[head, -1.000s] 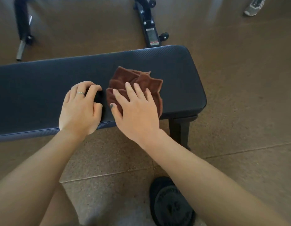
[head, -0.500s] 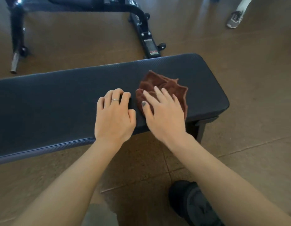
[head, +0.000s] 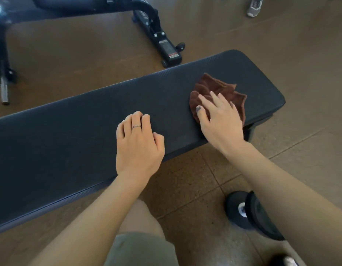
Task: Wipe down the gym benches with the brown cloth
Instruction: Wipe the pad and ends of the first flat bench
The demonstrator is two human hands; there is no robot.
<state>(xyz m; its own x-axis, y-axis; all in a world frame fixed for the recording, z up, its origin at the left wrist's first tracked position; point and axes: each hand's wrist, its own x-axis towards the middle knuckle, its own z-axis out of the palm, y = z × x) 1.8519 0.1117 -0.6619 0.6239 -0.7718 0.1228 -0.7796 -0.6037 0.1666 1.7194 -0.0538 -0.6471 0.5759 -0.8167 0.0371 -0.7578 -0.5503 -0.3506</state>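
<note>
Cloth: your crumpled brown terry cloth [head: 222,91] lies bunched on the top of the long, dark blue-grey padded desk [head: 74,135], close to its right end and toward the near edge.
Right hand: your right hand [head: 220,120] presses flat on the cloth, fingers straight and spread. I judge the broad palm is there to push the whole wad along the pad.
Left hand: your left hand [head: 138,141] rests on the bare pad, well apart from the cloth, fingers loosely bent and holding nothing; a thin ring [head: 136,126] sits on one finger. It looks like a brace for your lean.
Progress: the wipe seems to be at the right end. The pad shows no clear wet track, so I cannot tell what is already clean.
Hidden: your right palm covers the near part of the cloth. The desk's left end runs out of view.
Hard to read: the black frame [head: 158,41] beyond belongs to other equipment, only partly seen. A dark dumbbell [head: 241,210] on the floor is partly behind your right forearm.
</note>
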